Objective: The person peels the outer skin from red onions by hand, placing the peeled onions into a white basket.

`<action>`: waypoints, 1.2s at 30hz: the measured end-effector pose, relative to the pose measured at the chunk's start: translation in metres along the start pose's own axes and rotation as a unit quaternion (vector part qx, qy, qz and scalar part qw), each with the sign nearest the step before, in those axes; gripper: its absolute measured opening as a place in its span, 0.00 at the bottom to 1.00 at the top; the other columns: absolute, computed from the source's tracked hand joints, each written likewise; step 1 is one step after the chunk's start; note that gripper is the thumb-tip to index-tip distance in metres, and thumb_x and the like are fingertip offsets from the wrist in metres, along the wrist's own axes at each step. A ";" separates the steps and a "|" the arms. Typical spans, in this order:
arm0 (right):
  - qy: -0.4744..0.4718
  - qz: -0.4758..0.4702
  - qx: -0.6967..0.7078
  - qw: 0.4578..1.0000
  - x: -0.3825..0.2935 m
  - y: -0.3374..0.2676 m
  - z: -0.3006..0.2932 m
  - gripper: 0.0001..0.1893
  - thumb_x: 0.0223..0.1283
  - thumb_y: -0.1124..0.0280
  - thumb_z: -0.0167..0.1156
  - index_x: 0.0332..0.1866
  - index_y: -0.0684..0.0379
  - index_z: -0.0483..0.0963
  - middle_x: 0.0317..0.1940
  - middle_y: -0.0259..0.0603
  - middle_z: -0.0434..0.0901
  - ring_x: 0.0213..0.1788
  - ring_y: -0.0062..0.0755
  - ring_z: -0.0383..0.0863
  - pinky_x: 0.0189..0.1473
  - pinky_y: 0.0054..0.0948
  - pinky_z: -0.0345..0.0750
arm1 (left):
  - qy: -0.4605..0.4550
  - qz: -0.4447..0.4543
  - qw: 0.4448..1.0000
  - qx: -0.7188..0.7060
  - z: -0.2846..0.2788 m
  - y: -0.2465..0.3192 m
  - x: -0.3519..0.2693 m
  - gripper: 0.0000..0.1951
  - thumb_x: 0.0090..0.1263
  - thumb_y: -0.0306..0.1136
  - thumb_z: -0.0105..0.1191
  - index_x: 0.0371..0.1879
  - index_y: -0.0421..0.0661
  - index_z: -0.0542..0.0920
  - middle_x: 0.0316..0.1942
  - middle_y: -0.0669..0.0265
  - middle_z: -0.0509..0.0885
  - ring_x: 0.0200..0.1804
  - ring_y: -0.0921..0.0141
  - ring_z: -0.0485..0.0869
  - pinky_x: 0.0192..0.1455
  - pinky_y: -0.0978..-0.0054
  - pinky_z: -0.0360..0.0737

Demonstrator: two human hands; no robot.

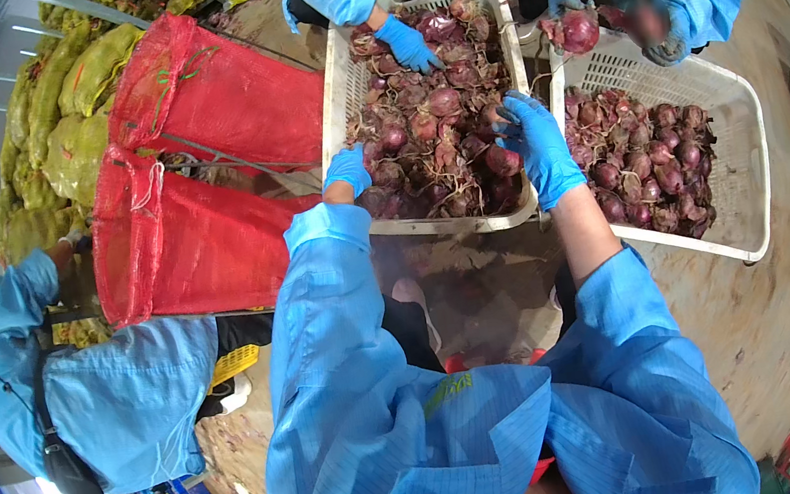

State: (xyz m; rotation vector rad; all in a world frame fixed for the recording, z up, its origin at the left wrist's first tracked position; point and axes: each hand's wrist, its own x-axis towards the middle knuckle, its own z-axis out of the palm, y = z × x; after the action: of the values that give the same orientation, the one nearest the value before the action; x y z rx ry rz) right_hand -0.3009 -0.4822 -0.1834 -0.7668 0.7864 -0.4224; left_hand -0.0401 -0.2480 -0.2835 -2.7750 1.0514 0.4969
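Before me stands a white plastic crate [437, 224] full of red onions [444, 102] with dry skins and roots. My left hand [348, 170], in a blue glove, is at the crate's left edge beside the onions; its fingertips are partly hidden. My right hand [536, 144], also blue-gloved, reaches over the right side, its fingers bent beside an onion [502, 160]; whether it grips one is unclear. A co-worker's gloved hand [410, 45] touches onions at the far end of the same crate.
A second white crate [751, 197] of red onions stands at the right, where another co-worker holds an onion [578, 31]. Red mesh bags [211, 235] lie on a metal frame at the left, before stacked yellow-green sacks [75, 155]. One more person bends at the far left.
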 end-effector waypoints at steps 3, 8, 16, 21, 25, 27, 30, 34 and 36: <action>0.010 0.005 0.008 1.000 0.002 -0.001 -0.003 0.23 0.59 0.64 0.59 0.60 0.57 0.67 0.44 0.38 0.77 0.34 0.26 0.78 0.34 0.27 0.75 | -0.023 -0.019 0.998 0.057 -0.011 0.024 -0.002 0.27 0.47 0.35 0.63 0.50 0.44 0.75 0.48 0.45 0.75 0.51 0.49 0.76 0.55 0.60 0.75; -0.018 0.005 -0.001 1.000 -0.009 -0.006 0.004 0.23 0.59 0.65 0.59 0.59 0.59 0.67 0.42 0.37 0.78 0.32 0.23 0.77 0.34 0.25 0.74 | 0.034 -0.025 0.992 -0.121 -0.004 0.016 -0.016 0.31 0.46 0.43 0.65 0.50 0.42 0.74 0.46 0.49 0.78 0.48 0.53 0.79 0.50 0.64 0.78; -0.189 -0.145 -0.325 0.915 -0.019 0.016 0.013 0.40 0.50 0.58 0.68 0.68 0.59 0.59 0.50 0.45 0.75 0.52 0.31 0.73 0.56 0.28 0.69 | -0.146 -0.076 0.457 -0.874 -0.055 0.093 -0.066 0.29 0.65 0.58 0.45 0.57 0.49 0.70 0.51 0.61 0.78 0.51 0.62 0.78 0.46 0.62 0.80; -0.274 -0.171 -0.332 0.886 -0.028 0.019 0.019 0.41 0.49 0.59 0.68 0.69 0.55 0.57 0.58 0.49 0.71 0.59 0.33 0.69 0.60 0.30 0.67 | -0.199 -0.021 0.456 -0.867 -0.071 0.130 -0.105 0.29 0.66 0.60 0.43 0.52 0.47 0.74 0.41 0.61 0.83 0.37 0.64 0.83 0.38 0.66 0.83; -0.329 -0.076 -0.236 0.911 -0.038 0.003 0.022 0.40 0.52 0.64 0.67 0.70 0.55 0.56 0.60 0.46 0.69 0.59 0.30 0.69 0.60 0.30 0.68 | -0.203 -0.018 0.440 -0.875 -0.068 0.147 -0.120 0.33 0.64 0.66 0.39 0.48 0.46 0.76 0.32 0.55 0.84 0.28 0.61 0.82 0.28 0.66 0.79; -0.341 -0.035 -0.200 0.918 -0.045 -0.007 0.021 0.39 0.53 0.66 0.66 0.70 0.56 0.56 0.60 0.45 0.68 0.58 0.30 0.69 0.60 0.29 0.68 | -0.238 -0.021 0.464 -0.853 -0.075 0.150 -0.121 0.34 0.64 0.67 0.37 0.46 0.46 0.77 0.29 0.55 0.84 0.25 0.61 0.81 0.26 0.69 0.78; -0.355 -0.044 -0.171 0.918 -0.047 -0.012 0.022 0.37 0.55 0.71 0.63 0.69 0.59 0.56 0.61 0.45 0.68 0.58 0.29 0.70 0.60 0.28 0.69 | -0.256 0.037 0.471 -0.843 -0.075 0.148 -0.122 0.35 0.65 0.67 0.35 0.49 0.46 0.76 0.34 0.55 0.83 0.28 0.63 0.82 0.28 0.70 0.78; -0.321 -0.100 -0.205 0.919 -0.045 -0.007 0.026 0.36 0.52 0.72 0.64 0.68 0.62 0.58 0.59 0.46 0.70 0.57 0.29 0.72 0.59 0.28 0.70 | -0.220 0.111 0.498 -0.831 -0.060 0.147 -0.116 0.38 0.65 0.67 0.35 0.58 0.43 0.68 0.42 0.51 0.81 0.33 0.58 0.82 0.35 0.62 0.81; -0.302 -0.097 -0.213 0.924 -0.052 -0.012 0.029 0.37 0.50 0.71 0.65 0.67 0.64 0.59 0.57 0.46 0.72 0.56 0.30 0.73 0.59 0.29 0.70 | -0.111 0.194 0.588 -0.778 -0.055 0.150 -0.117 0.38 0.66 0.66 0.34 0.61 0.44 0.65 0.47 0.52 0.79 0.38 0.57 0.82 0.39 0.61 0.82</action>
State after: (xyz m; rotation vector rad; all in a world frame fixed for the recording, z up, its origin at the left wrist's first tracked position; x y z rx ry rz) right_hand -0.3134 -0.4453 -0.1363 -1.3117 0.2128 -0.1657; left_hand -0.2074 -0.3013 -0.1920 -3.1458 1.5374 2.9984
